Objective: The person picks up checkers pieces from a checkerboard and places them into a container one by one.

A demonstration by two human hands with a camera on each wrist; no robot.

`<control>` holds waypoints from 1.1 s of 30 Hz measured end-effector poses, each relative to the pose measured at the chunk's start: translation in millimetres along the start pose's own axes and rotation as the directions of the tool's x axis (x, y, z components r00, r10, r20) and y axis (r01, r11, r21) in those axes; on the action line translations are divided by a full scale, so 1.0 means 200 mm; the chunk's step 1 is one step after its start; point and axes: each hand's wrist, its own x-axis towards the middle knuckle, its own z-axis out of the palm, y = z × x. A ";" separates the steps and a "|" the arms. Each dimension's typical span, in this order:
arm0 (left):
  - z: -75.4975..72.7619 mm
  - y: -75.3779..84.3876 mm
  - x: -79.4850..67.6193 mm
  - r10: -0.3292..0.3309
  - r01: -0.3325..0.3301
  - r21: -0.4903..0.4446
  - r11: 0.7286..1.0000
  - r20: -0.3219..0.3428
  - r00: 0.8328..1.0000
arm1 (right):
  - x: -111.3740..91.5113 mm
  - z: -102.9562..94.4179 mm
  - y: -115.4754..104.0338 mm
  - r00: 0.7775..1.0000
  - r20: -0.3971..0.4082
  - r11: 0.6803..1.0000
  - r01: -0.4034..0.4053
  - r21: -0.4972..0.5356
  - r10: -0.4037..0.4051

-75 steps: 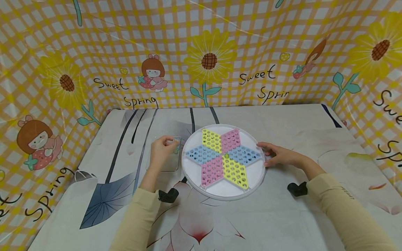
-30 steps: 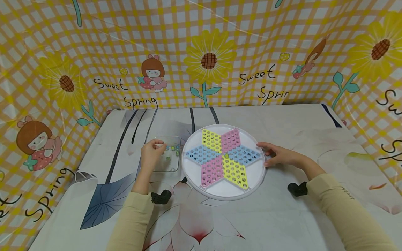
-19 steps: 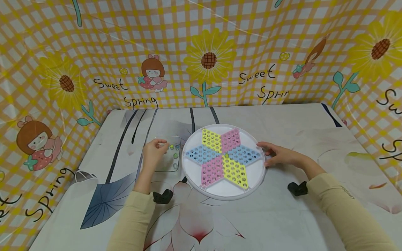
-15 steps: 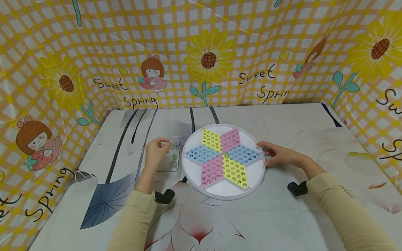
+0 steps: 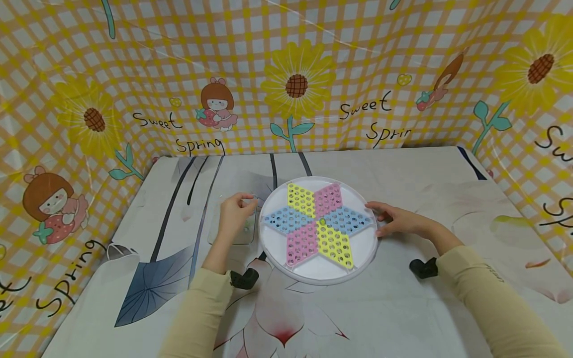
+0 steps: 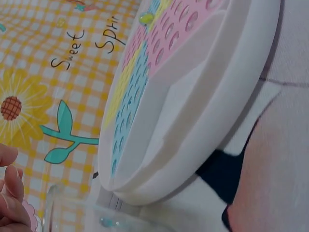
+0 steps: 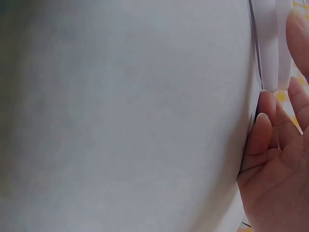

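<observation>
A round white Chinese checkers board with pink, yellow and blue star points lies on the cloth. One yellow-green marble sits at its centre. Beside its left edge is a clear plastic box with a few marbles inside, partly covered by my left hand. That hand is over the box's far right part, thumb and forefinger pinched on what seems a small marble, mostly hidden by the fingertips. At the board's right rim, my right hand holds the edge, curled fingers and thumb against it.
A flower-printed white cloth covers the table. Behind and on both sides hangs a yellow checked curtain with sunflowers. A small pale looped item lies at the far left. Black wrist cameras sit on both sleeves.
From over the box's left side, my left hand has shifted right toward the board, fingertips still pinched. Marbles in the box rolled about. The right hand and the board have stayed put.
</observation>
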 end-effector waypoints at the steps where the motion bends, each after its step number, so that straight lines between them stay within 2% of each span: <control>1: 0.01 0.00 0.00 0.004 -0.004 -0.004 1.000 0.001 1.000 | 0.00 0.00 0.00 1.000 0.002 1.000 0.000 0.001 0.000; 6: 0.07 0.03 -0.01 0.024 -0.024 -0.019 1.000 0.018 1.000 | 0.00 0.00 0.00 1.000 0.007 1.000 -0.002 0.009 0.002; 13: 0.14 0.08 -0.03 0.017 -0.014 -0.049 0.999 0.059 0.998 | 0.01 0.00 0.00 1.000 0.002 1.000 0.002 0.008 -0.002; 17: 0.18 0.10 -0.04 0.052 -0.050 -0.030 0.998 0.081 0.995 | 0.01 0.00 0.00 1.000 -0.001 1.000 0.000 0.005 0.000; 22: 0.24 0.11 -0.04 0.092 -0.088 -0.033 0.996 0.133 0.987 | 0.01 0.00 0.00 1.000 -0.002 1.000 -0.003 0.003 0.003; 33: 0.37 0.14 -0.07 0.089 -0.084 -0.031 0.996 0.253 0.963 | 0.01 0.00 0.00 1.000 -0.002 1.000 0.003 0.014 -0.003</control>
